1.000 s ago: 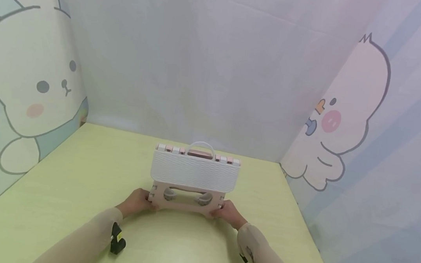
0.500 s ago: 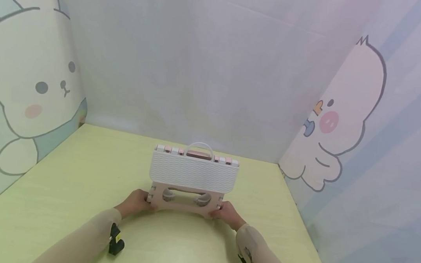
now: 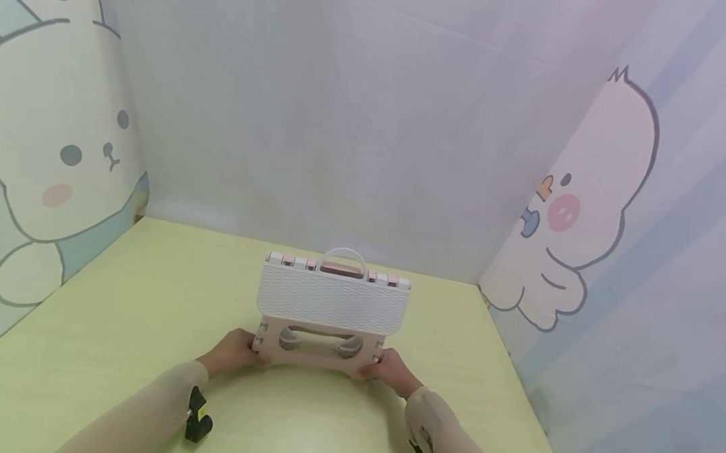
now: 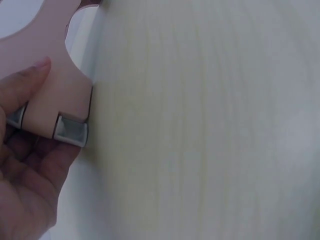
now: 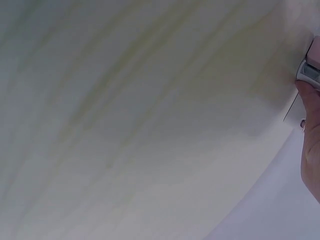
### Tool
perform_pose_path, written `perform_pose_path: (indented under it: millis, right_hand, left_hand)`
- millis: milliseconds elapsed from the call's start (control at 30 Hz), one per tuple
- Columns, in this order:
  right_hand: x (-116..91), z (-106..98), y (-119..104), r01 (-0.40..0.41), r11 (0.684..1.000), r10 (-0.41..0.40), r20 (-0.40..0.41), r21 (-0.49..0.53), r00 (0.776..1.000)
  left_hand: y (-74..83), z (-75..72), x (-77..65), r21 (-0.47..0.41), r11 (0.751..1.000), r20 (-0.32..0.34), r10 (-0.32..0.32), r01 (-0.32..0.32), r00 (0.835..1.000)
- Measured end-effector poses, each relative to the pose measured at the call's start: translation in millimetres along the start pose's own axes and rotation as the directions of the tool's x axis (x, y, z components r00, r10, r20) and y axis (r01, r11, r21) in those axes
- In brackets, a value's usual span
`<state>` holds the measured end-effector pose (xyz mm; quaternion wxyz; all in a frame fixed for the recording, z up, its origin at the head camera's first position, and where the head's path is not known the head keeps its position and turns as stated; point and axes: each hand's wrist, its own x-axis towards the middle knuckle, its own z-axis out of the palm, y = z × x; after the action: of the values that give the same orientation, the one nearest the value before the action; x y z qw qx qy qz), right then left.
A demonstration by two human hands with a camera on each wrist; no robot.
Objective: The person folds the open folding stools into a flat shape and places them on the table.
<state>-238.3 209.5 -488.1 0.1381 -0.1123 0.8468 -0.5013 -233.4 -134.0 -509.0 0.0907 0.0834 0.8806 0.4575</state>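
A pink and white folding step stool (image 3: pixel 333 297) stands in the middle of the table, its white textured top panel facing me and a thin white carry handle (image 3: pixel 345 252) arching above it. My left hand (image 3: pixel 233 351) grips the lower left corner of the pink leg panel (image 3: pixel 314 359). In the left wrist view the left thumb (image 4: pixel 30 82) lies on the pink face, with the fingers curled behind the hinged edge. At the lower right corner my right hand (image 3: pixel 391 371) holds the same panel. Only part of that hand shows at the edge of the right wrist view.
The pale yellow table (image 3: pixel 171 292) runs back to a light curtain (image 3: pixel 319 116). Cartoon-printed cloth walls (image 3: pixel 639 319) stand along both sides. A black wrist mount (image 3: pixel 198 415) hangs from the left sleeve, and a smaller black piece shows at the right sleeve.
Both hands keep their hold and the stool stays in place. The whole head view has shifted slightly, with the scene a little lower and further left.
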Motion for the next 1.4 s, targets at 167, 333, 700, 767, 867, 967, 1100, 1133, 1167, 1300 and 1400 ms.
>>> perform_pose_path:
  millis: [167, 333, 700, 767, 867, 967, 1100, 1133, 1167, 1300, 1400]
  right_hand:
    - [7, 1, 14, 0.012, 1.000, -0.013, -0.007, -0.011, 1.000]
    - [3, 1, 2, 0.017, 1.000, -0.018, -0.012, -0.003, 1.000]
    - [-13, 0, -30, 0.020, 1.000, -0.020, -0.008, -0.015, 1.000]
    - [-13, 0, -30, 0.016, 1.000, -0.016, -0.011, -0.019, 1.000]
    - [-12, 0, -30, 0.013, 1.000, -0.013, -0.006, -0.016, 1.000]
    - [-11, 0, -29, 0.011, 1.000, -0.011, 0.000, -0.016, 1.000]
    - [-11, -1, -28, 0.009, 1.000, -0.009, -0.001, -0.016, 1.000]
    - [-12, -1, -29, 0.007, 1.000, -0.008, -0.002, -0.015, 1.000]
    - [-12, 0, -29, 0.008, 1.000, -0.008, -0.002, -0.014, 1.000]
    - [-12, 0, -30, 0.005, 1.000, -0.005, -0.003, -0.011, 1.000]
    - [-11, 0, -30, 0.008, 1.000, -0.008, -0.004, -0.012, 1.000]
  left_hand:
    - [-0.1, -0.1, -0.8, -0.004, 1.000, 0.006, 0.015, -0.015, 1.000]
    - [1.4, -1.0, -1.1, 0.006, 1.000, 0.002, 0.009, -0.009, 1.000]
    - [-0.9, 0.4, 0.2, 0.011, 1.000, -0.007, -0.011, 0.011, 1.000]
    - [-0.8, 0.6, 0.7, 0.007, 1.000, -0.009, -0.018, 0.018, 1.000]
    - [0.0, 0.2, 0.4, 0.015, 1.000, -0.008, -0.007, 0.007, 1.000]
    - [0.7, 0.1, 0.4, 0.018, 1.000, -0.008, -0.005, 0.005, 1.000]
    - [1.0, 0.3, 0.5, 0.020, 1.000, -0.010, -0.016, 0.016, 1.000]
    - [1.2, 0.3, 0.5, 0.020, 1.000, -0.010, -0.019, 0.019, 1.000]
    - [1.3, 0.2, 0.6, 0.020, 1.000, -0.011, -0.022, 0.023, 1.000]
    - [2.0, 0.0, 0.8, 0.020, 0.999, -0.010, -0.031, 0.031, 0.999]
    - [2.4, 0.0, 1.0, 0.023, 0.999, -0.011, -0.036, 0.036, 0.999]
